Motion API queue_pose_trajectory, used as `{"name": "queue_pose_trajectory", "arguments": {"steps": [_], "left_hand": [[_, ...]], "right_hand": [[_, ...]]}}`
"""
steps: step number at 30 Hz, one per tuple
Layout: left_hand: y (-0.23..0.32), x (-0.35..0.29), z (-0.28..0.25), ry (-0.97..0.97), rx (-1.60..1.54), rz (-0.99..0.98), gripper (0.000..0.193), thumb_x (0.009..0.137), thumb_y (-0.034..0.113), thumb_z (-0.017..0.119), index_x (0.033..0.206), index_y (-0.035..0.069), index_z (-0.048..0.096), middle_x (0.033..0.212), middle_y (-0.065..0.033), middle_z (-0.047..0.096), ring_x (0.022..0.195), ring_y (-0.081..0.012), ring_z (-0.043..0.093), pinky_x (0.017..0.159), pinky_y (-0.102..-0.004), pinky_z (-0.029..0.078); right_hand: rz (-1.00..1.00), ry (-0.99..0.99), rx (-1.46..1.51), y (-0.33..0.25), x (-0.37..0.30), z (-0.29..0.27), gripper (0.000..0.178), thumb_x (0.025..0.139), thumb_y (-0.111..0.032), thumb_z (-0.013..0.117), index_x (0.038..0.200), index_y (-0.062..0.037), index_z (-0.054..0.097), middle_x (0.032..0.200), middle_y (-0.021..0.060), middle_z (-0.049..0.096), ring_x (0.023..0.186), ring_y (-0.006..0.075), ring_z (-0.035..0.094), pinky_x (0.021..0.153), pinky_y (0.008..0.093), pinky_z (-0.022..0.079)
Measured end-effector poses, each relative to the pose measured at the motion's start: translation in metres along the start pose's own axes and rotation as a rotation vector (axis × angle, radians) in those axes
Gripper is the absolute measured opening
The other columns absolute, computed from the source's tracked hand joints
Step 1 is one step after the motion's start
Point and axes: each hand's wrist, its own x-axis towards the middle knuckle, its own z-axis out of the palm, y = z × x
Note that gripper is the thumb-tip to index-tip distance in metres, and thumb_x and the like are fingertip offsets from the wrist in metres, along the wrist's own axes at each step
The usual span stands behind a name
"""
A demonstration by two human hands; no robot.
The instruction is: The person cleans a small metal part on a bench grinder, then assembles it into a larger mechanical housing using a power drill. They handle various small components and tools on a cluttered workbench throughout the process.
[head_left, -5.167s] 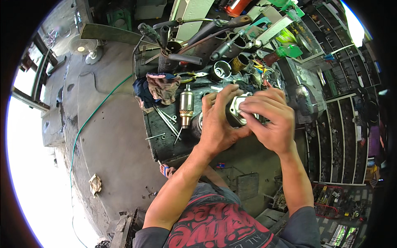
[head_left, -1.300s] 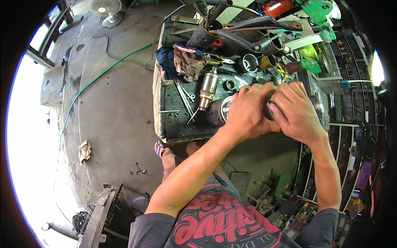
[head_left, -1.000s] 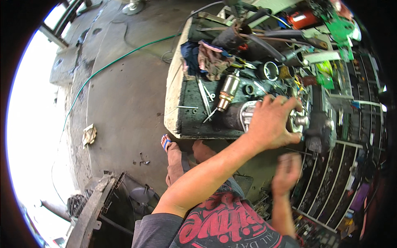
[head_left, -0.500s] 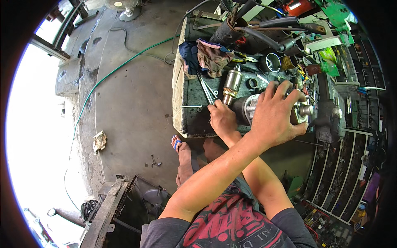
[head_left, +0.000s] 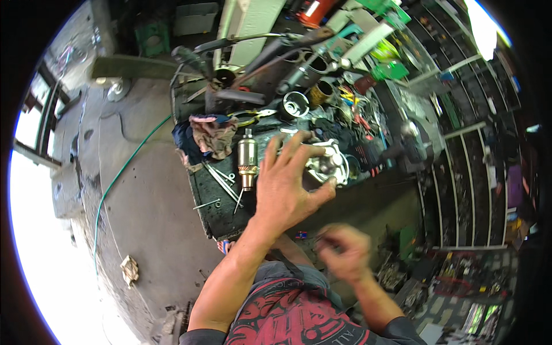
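My left hand is closed over a starter motor at the bench's near edge, fingers across its top and thumb on its near side. Its bright cast-metal end shows past my fingers; the rest lies hidden under the hand. Off the bench, my right hand hangs in front of my body, blurred, with curled fingers. A dark patch sits between them, too smeared to name. Left of my left hand stands a motor armature with a copper-coloured band. Beside it lie several long thin bolts.
A crumpled rag lies on the bench's left. Behind are yellow-handled pliers, a metal ring and upright dark pipes. A bench vise stands right, before shelving. A green hose crosses the floor.
My crossed arms have come apart. My right hand has left the bolts and moved right and back toward my body. My left hand stays on the starter motor. The view has turned.
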Motion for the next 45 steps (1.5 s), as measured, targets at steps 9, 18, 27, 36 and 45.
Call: {"name": "queue_pose_trajectory", "arguments": {"steps": [9, 18, 27, 36, 45], "left_hand": [[0.015, 0.020, -0.016, -0.122, 0.116, 0.166, 0.052, 0.070, 0.022, 0.090, 0.114, 0.004, 0.071, 0.142, -0.0120, 0.067, 0.145, -0.0468, 0.046, 0.119, -0.0544, 0.040], [0.012, 0.021, -0.014, -0.125, 0.069, 0.179, 0.054, 0.071, 0.026, 0.090, 0.117, 0.001, 0.074, 0.140, -0.0154, 0.068, 0.143, -0.0483, 0.049, 0.117, -0.0560, 0.041], [0.002, 0.013, -0.012, -0.102, -0.010, 0.133, 0.051, 0.072, 0.029, 0.091, 0.114, 0.008, 0.072, 0.142, -0.0142, 0.066, 0.141, -0.0445, 0.049, 0.116, -0.0546, 0.040], [-0.009, 0.006, 0.002, -0.136, 0.052, 0.122, 0.065, 0.074, 0.038, 0.087, 0.128, 0.010, 0.066, 0.156, -0.0141, 0.056, 0.154, -0.0440, 0.037, 0.123, -0.0583, 0.033], [-0.006, 0.005, 0.000, -0.177, 0.037, 0.058, 0.064, 0.075, 0.034, 0.087, 0.130, 0.009, 0.065, 0.159, -0.0141, 0.054, 0.157, -0.0446, 0.034, 0.123, -0.0613, 0.033]], "right_hand": [[-0.407, 0.152, -0.210, 0.009, 0.094, -0.067, 0.020, 0.084, 0.001, 0.082, 0.103, -0.0018, 0.077, 0.107, 0.0126, 0.076, 0.090, 0.0288, 0.076, 0.078, 0.0358, 0.061], [-0.441, -0.016, -0.389, -0.008, 0.101, -0.073, 0.022, 0.086, -0.006, 0.079, 0.107, -0.0044, 0.073, 0.107, 0.0115, 0.072, 0.091, 0.0324, 0.073, 0.077, 0.0416, 0.060], [-0.377, -0.121, -0.461, -0.017, 0.110, -0.076, 0.017, 0.088, -0.005, 0.075, 0.104, -0.0042, 0.071, 0.090, 0.0129, 0.064, 0.081, 0.0356, 0.067, 0.070, 0.0460, 0.054], [-0.322, -0.071, -0.404, -0.001, 0.114, -0.075, 0.020, 0.086, -0.007, 0.078, 0.099, 0.0008, 0.066, 0.089, 0.0138, 0.059, 0.077, 0.0347, 0.062, 0.066, 0.0433, 0.047], [-0.223, -0.019, -0.205, 0.044, 0.112, -0.073, 0.019, 0.079, 0.004, 0.071, 0.097, 0.0024, 0.066, 0.089, 0.0101, 0.061, 0.078, 0.0243, 0.062, 0.074, 0.0364, 0.049]]}}
